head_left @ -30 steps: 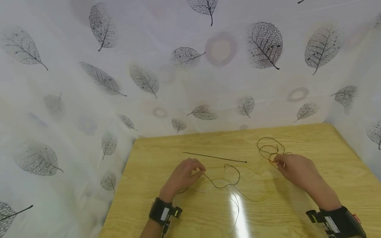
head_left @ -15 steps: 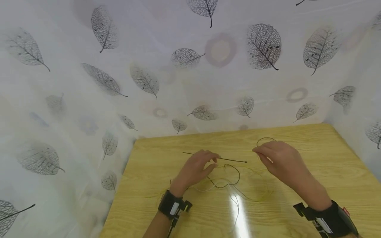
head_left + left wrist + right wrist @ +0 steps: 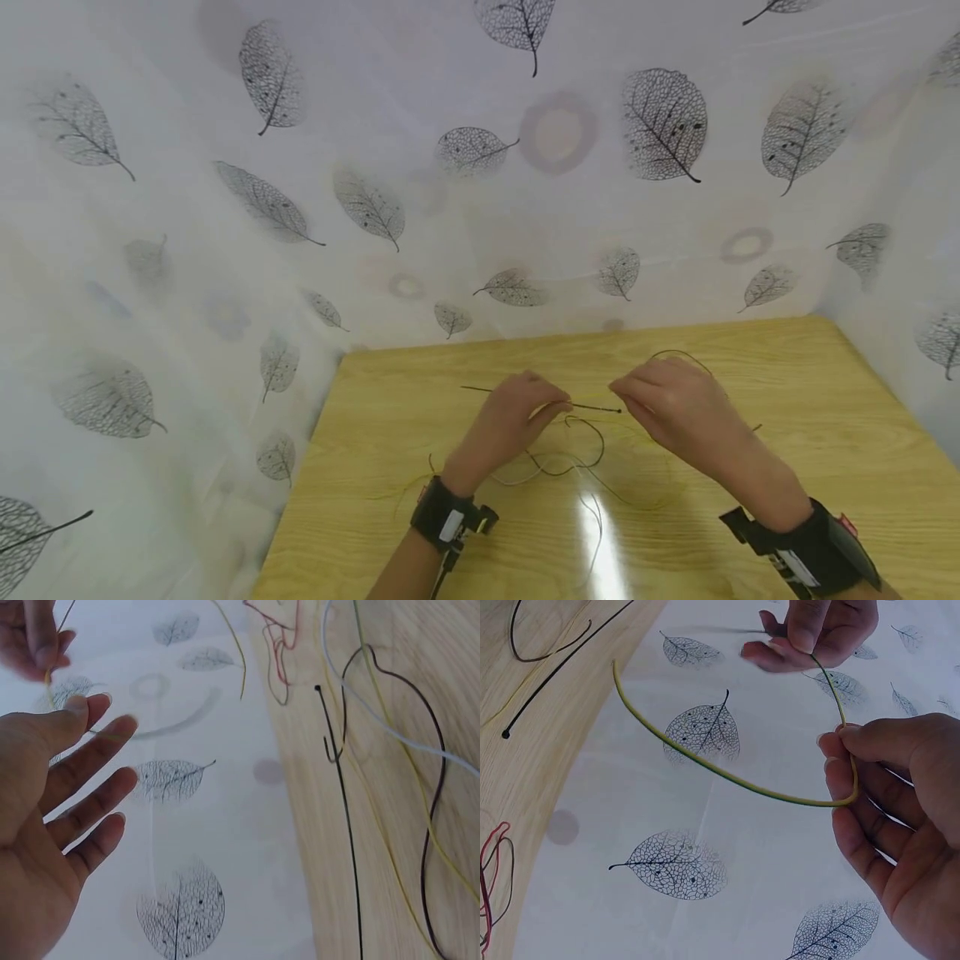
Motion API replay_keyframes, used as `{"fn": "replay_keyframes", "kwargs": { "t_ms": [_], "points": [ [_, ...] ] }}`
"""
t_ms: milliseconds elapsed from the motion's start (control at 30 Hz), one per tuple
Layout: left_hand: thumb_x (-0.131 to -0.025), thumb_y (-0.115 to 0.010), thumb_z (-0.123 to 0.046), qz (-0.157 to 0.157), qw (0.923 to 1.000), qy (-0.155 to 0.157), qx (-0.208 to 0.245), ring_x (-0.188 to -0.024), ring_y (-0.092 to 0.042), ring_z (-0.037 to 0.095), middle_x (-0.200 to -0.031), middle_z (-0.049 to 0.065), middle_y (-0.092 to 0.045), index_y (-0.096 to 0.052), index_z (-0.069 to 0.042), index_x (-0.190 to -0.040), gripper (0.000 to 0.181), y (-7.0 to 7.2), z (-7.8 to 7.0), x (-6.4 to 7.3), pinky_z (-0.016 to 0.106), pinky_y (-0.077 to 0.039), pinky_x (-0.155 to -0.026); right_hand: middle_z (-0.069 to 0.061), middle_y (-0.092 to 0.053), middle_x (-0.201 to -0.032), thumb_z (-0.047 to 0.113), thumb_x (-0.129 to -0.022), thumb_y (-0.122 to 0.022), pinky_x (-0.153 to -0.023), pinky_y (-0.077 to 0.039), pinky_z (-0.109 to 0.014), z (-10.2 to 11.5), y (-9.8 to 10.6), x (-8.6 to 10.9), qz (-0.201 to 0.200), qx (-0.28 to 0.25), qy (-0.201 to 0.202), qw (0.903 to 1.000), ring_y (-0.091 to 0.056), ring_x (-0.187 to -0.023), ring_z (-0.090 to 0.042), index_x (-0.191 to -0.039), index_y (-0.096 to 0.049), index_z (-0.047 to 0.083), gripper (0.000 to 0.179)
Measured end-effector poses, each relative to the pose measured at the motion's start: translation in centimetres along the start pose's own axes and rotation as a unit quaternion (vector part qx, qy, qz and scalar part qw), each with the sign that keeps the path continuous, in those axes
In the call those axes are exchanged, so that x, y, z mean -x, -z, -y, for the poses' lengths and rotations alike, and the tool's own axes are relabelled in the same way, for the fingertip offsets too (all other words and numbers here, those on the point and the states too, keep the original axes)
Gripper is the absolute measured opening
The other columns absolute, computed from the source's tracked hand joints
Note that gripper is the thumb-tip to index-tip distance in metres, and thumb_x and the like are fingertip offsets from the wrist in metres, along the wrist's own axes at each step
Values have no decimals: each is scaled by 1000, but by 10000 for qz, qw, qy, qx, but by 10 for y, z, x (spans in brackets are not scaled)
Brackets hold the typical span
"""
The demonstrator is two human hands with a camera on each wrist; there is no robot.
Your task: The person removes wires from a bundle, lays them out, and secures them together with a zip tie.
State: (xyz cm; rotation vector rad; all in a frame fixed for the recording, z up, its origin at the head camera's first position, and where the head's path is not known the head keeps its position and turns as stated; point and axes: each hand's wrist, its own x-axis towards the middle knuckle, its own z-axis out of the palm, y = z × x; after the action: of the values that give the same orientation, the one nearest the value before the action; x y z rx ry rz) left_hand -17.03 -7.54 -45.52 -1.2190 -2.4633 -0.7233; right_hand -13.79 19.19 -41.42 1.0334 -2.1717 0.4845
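We're pinching a yellow-green wire w/ both our L hand and R hand fingers, holding it above the table's far half, approx. mid. Being thin & prob. springy, it's maybe slipping or kinking if we're pulling unevenly. Our L hand's hiding part of the black cable tie; the R wrist view's cutting off the red wire.

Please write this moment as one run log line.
left hand: pinches thin yellow-green strand; right hand: pinches same strand; straight black strand with knobbed end: on pale wooden table
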Motion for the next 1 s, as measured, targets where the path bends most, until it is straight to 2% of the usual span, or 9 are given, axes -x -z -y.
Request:
{"fn": "replay_keyframes", "kwargs": {
  "t_ms": [133, 200, 233, 400, 467, 567, 733, 833, 1000],
  "points": [
    [-94, -75, -19, -119, 9989, 442, 67, -83, -61, 5, -88, -13, -74, -80, -19, -105, 12, 18, 12, 22, 27, -50, -83, 0, -71, -79, 16, -87, -81, -59, -55, -38, -7, 1, 8, 345, 165, -293, 9988, -64, -69, -21, -90, -80, 9, 8],
    [-94, -75, -18, -100, 9975, 685, 117, -80, -58, 3, -85, -15, -73, -81, -20, -105, 12, 27, 19, 35, 28, -48, -83, 1, -71, -78, 6, -70, -89, -56, -55, -37, -10, 1, 12, 540, 257, -470, 9971, -64, -68, -20, -89, -81, 10, 22],
    [-95, -75, -18, -80, 9964, 827, 159, -77, -55, 2, -85, -17, -72, -81, -21, -104, 12, 31, 23, 42, 29, -47, -82, 0, -71, -79, 6, -68, -90, -56, -55, -36, -12, 1, 15, 624, 298, -512, 9963, -65, -68, -20, -89, -81, 11, 24],
    [-98, -71, -25, 166, 9845, 1687, 439, -63, -49, 0, -84, -22, -71, -79, -26, -108, 13, 45, 45, 78, 36, -44, -90, 1, -73, -80, 8, -70, -90, -61, -56, -38, -17, -6, 25, 946, 308, -596, 9933, -65, -68, -18, -89, -81, 12, 21],
    [-99, -69, -30, 222, 9773, 2052, 484, -64, -54, -4, -82, -24, -71, -76, -26, -107, 12, 49, 54, 93, 39, -43, -97, 1, -73, -79, 7, -71, -90, -63, -56, -40, -19, -10, 30, 1062, 310, -630, 9919, -65, -67, -18, -89, -81, 12, 20],
    [-98, -70, -31, 244, 9673, 2473, 499, -71, -60, -5, -82, -26, -71, -73, -26, -101, 7, 54, 66, 115, 41, -42, -97, 2, -71, -77, 7, -72, -91, -62, -56, -39, -22, -14, 36, 1274, 357, -765, 9883, -64, -67, -18, -87, -81, 14, 20],
    [-95, -75, -22, 243, 9623, 2677, 422, -70, -60, 3, -79, -20, -72, -75, -26, -92, 4, 58, 83, 146, 32, -48, -75, 5, -72, -80, 10, -76, -90, -60, -55, -35, -28, -25, 50, 1835, 227, -1108, 9765, -64, -67, -16, -90, -82, 19, 18],
    [-93, -77, -22, 424, 9561, 2865, 442, -68, -61, 4, -80, -19, -72, -76, -27, -89, 6, 55, 91, 159, 26, -47, -63, 5, -74, -82, 12, -80, -88, -62, -56, -36, -31, -33, 60, 2125, 120, -1293, 9685, -66, -68, -16, -91, -82, 19, 15],
    [-89, -81, -26, 712, 9433, 3211, 440, -79, -61, 1, -86, -23, -69, -76, -31, -87, 7, 47, 94, 171, 26, -51, -71, 9, -73, -80, 14, -80, -88, -57, -53, -29, -33, -49, 79, 2446, 24, -1399, 9595, -65, -67, -11, -88, -82, 21, 12]
  ]
}}
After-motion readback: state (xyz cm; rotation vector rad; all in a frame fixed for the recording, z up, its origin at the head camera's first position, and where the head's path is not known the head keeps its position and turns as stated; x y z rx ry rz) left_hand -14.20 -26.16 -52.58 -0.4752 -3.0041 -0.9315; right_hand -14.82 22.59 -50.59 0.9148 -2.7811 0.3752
